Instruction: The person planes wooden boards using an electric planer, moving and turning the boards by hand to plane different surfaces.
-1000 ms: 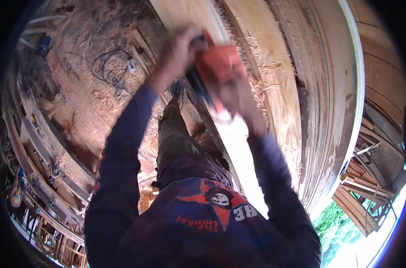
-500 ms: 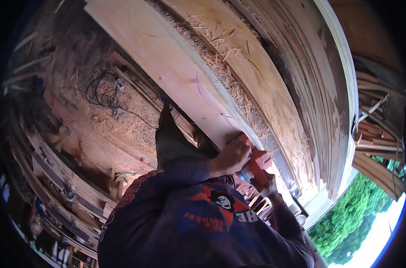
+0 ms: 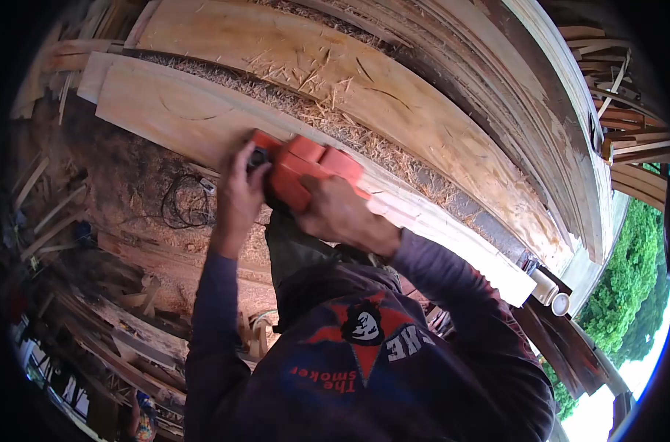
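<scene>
A red electric hand planer [image 3: 303, 168] rests on a long pale board [image 3: 180, 110], roughly midway along it. My left hand [image 3: 241, 184] grips the planer's front end, fingers curled by the dark round knob. My right hand [image 3: 339, 210] is wrapped around the rear handle, which is mostly hidden beneath the fingers. The stretch of board to the right of the planer looks bright and smooth. Wood shavings [image 3: 328, 110] lie heaped along the board's far side.
Beyond the shavings runs another wide board [image 3: 224, 37], with stacked planks [image 3: 482, 81] further back. A coiled black cable [image 3: 184, 200] lies on the sawdust-covered floor to the left. White cups or cans [image 3: 559, 302] stand near the board's right end.
Both hands have moved the planer leftward along the board, away from its right end. My arms are now spread wider, and the view has turned.
</scene>
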`<action>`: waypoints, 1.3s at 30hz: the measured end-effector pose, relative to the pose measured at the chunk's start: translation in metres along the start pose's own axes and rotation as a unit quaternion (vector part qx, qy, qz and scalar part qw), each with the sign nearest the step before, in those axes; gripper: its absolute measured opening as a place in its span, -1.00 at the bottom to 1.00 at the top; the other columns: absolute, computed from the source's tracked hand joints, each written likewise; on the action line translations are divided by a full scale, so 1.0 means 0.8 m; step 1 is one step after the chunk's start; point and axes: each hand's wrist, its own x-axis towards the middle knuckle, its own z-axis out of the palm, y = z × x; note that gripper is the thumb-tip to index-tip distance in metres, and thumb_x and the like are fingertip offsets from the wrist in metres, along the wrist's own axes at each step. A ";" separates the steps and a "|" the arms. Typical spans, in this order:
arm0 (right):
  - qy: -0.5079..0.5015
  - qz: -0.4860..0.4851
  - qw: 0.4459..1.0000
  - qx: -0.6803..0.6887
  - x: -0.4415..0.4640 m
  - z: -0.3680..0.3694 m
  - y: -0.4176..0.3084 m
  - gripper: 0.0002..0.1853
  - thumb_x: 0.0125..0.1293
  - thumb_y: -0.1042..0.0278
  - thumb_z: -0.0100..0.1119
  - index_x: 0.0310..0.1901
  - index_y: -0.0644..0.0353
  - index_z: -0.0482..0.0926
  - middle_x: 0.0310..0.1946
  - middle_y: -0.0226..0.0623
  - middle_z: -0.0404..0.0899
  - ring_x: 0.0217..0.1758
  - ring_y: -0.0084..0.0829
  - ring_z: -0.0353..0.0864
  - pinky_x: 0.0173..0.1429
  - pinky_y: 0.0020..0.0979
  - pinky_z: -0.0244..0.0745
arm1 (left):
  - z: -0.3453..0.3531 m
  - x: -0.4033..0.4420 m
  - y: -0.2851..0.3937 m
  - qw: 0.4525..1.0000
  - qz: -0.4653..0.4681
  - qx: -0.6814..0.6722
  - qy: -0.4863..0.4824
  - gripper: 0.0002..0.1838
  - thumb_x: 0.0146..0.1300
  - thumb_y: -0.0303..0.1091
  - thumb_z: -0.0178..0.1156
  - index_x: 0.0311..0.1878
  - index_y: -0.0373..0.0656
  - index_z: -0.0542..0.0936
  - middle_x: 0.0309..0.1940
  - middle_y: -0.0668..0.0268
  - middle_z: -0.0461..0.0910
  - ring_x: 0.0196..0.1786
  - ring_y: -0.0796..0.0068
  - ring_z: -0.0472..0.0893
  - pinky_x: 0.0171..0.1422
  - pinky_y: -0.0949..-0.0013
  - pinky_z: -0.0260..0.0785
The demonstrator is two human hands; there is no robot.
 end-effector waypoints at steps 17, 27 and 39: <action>-0.003 0.024 0.999 0.021 -0.243 -0.092 0.128 -0.59 0.00 0.53 0.26 -0.02 0.36 0.61 -0.50 0.17 0.59 -0.39 0.19 0.67 -0.28 0.01 0.58 | 0.123 -0.079 0.146 0.944 0.212 0.019 -0.252 -0.47 0.19 -0.52 0.32 0.22 -0.48 0.47 0.16 -0.12 0.48 0.21 -0.18 0.56 0.30 0.00 0.45; -0.017 0.096 0.994 -0.048 -0.414 -0.159 0.213 -0.65 0.10 0.41 0.42 -0.04 0.22 0.63 -0.39 -0.13 0.58 -0.44 -0.04 0.68 -0.38 -0.16 0.54 | 0.277 -0.146 0.272 0.896 0.361 -0.059 -0.250 -0.55 -0.02 -0.44 0.22 -0.02 -0.48 0.61 -0.01 0.02 0.55 0.11 0.00 0.51 0.43 0.07 0.32; -0.054 -0.076 0.995 -0.027 -0.130 -0.078 0.064 -0.54 0.07 0.47 0.36 0.08 0.27 0.59 -0.37 -0.08 0.57 -0.35 0.02 0.66 -0.32 -0.09 0.52 | 0.054 -0.020 0.089 0.960 0.122 -0.056 -0.244 -0.37 0.07 -0.70 0.18 0.30 -0.35 0.42 0.18 -0.02 0.45 0.27 -0.12 0.47 0.34 0.03 0.44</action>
